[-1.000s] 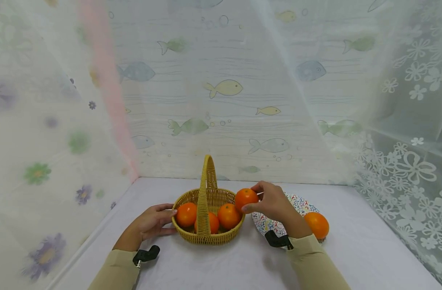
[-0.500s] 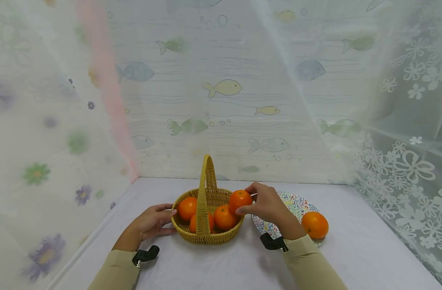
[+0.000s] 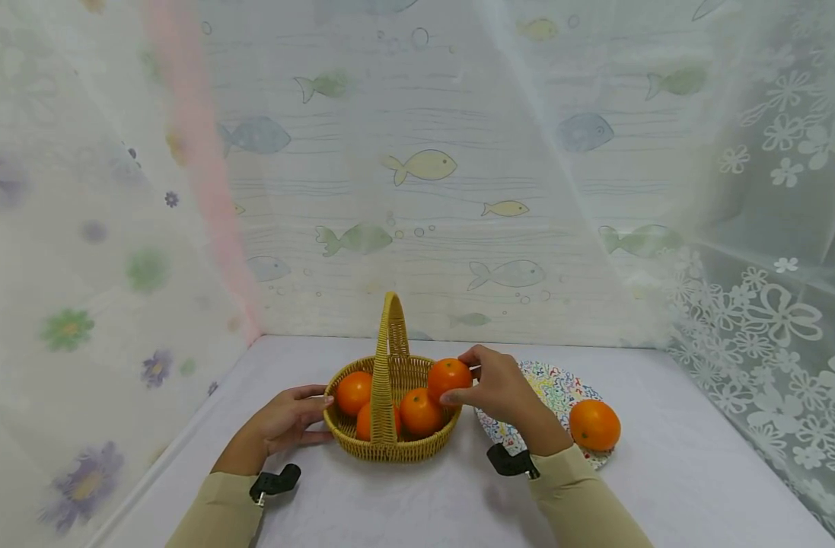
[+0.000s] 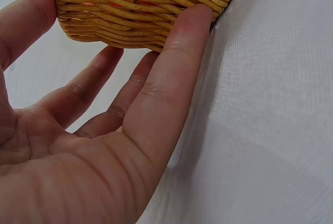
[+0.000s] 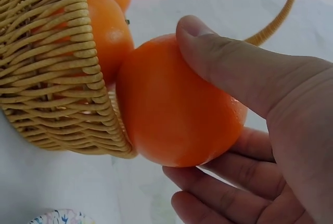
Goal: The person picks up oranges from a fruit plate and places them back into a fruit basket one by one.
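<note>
A yellow wicker basket (image 3: 406,454) with a tall handle stands on the table, with three oranges inside, among them a left one (image 3: 353,393) and a right one (image 3: 420,413). The left hand (image 3: 290,418) holds its left end; in the left wrist view the fingers (image 4: 166,94) lie against the woven side. At the right end, the right hand (image 3: 502,388) grips another orange (image 5: 177,104) between thumb and fingers, over the rim. This orange appears to touch one in the basket. Part of the middle orange is hidden behind the handle.
A round plate (image 3: 550,384) with a colourful pattern lies right of the basket, partly behind the right forearm. One orange (image 3: 595,425) sits on its right side. The table has a white cover (image 3: 417,510). Patterned curtains (image 3: 431,228) stand behind and at both sides.
The right hand has moved left with its orange, from beside the rim to over the basket's right end. Oranges inside have shifted slightly left. The left hand stays in place.
</note>
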`<control>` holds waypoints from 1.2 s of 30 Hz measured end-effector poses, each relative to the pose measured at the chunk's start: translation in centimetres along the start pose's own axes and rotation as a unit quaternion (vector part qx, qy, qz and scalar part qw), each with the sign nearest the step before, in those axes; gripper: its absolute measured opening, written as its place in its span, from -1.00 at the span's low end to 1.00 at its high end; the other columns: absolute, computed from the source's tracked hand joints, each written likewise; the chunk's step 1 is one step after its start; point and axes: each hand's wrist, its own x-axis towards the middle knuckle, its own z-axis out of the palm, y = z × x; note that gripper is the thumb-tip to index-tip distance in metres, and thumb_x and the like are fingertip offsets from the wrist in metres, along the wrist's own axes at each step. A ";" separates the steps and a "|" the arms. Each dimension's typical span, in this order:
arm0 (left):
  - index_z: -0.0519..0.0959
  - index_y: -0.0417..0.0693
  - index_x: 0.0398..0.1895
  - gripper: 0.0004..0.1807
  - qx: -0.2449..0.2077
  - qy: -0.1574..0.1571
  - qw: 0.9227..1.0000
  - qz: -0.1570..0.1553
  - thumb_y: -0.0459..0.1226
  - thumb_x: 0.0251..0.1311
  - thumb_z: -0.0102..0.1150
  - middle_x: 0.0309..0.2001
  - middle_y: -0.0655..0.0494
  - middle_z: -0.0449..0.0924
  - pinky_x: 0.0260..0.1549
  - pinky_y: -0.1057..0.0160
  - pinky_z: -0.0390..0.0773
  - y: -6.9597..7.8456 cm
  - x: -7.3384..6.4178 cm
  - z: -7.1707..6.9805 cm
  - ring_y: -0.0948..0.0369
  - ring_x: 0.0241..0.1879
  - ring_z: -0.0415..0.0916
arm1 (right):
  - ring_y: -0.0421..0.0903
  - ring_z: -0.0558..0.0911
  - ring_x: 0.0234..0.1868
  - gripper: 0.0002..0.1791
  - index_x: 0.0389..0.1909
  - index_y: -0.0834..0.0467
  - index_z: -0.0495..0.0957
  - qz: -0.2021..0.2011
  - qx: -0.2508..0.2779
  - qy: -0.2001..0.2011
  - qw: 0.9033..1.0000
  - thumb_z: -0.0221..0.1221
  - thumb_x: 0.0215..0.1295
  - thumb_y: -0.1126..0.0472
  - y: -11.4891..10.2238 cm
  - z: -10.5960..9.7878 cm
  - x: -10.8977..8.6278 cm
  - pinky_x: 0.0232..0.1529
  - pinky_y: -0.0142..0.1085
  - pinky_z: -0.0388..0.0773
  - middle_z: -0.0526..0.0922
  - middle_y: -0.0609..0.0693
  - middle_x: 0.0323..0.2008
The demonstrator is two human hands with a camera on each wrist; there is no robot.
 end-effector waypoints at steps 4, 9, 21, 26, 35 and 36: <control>0.09 -0.32 0.56 -0.18 0.000 -0.003 1.000 0.002 -0.16 0.43 0.26 0.38 -0.17 0.45 0.10 -0.22 0.65 0.0 0.0 0.0 0.08 0.17 0.62 | -0.07 0.68 0.03 -0.29 0.08 -0.01 0.59 -0.001 -0.002 0.007 1.000 0.62 -0.08 -0.15 0.2 0.4 0.2 0.02 -0.11 0.73 0.72 -0.11 -0.02; 0.09 -0.30 0.57 -0.18 0.002 -0.005 1.000 -0.001 -0.15 0.44 0.25 0.40 -0.18 0.44 0.11 -0.22 0.65 0.0 0.1 -0.1 0.06 0.18 0.61 | -0.03 0.66 0.08 -0.30 0.12 -0.02 0.56 -0.011 -0.015 0.023 1.000 0.60 -0.02 -0.13 0.2 1.0 0.3 0.05 -0.06 0.72 0.71 -0.08 0.05; 0.12 -0.24 0.57 -0.20 -0.001 0.013 1.000 -0.013 -0.15 0.43 0.26 0.50 -0.25 0.30 0.09 -0.21 0.66 0.1 0.1 0.0 0.03 0.22 0.59 | -0.02 0.63 0.10 -0.26 0.28 0.05 0.56 -0.050 -0.051 0.035 0.997 0.57 0.06 -0.02 -0.1 2.1 0.3 0.12 -0.05 0.70 0.64 -0.03 0.15; 0.10 -0.27 0.57 -0.19 0.001 0.010 1.000 -0.010 -0.15 0.44 0.25 0.46 -0.22 0.36 0.10 -0.22 0.66 0.1 0.0 0.0 0.06 0.20 0.59 | -0.02 0.62 0.14 -0.23 0.34 0.06 0.53 -0.055 -0.049 -0.006 0.997 0.56 0.10 0.00 -0.1 2.5 0.3 0.17 -0.04 0.68 0.64 -0.02 0.18; 0.06 -0.28 0.59 -0.18 -0.005 -0.007 1.000 -0.005 -0.16 0.46 0.22 0.47 -0.19 0.35 0.12 -0.21 0.64 0.1 -0.1 0.0 0.09 0.20 0.59 | -0.04 0.63 0.03 -0.25 0.34 0.08 0.54 -0.050 -0.050 -0.023 0.997 0.54 0.13 -0.01 0.3 2.9 0.5 0.07 -0.08 0.71 0.68 -0.02 0.14; 0.05 -0.29 0.59 -0.18 -0.005 -0.007 1.000 -0.005 -0.16 0.46 0.22 0.47 -0.20 0.35 0.12 -0.21 0.64 0.1 -0.1 0.0 0.09 0.20 0.59 | -0.05 0.63 0.01 -0.25 0.34 0.08 0.54 -0.047 -0.052 -0.023 0.997 0.54 0.13 -0.01 0.3 3.0 0.5 0.05 -0.10 0.71 0.68 -0.03 0.13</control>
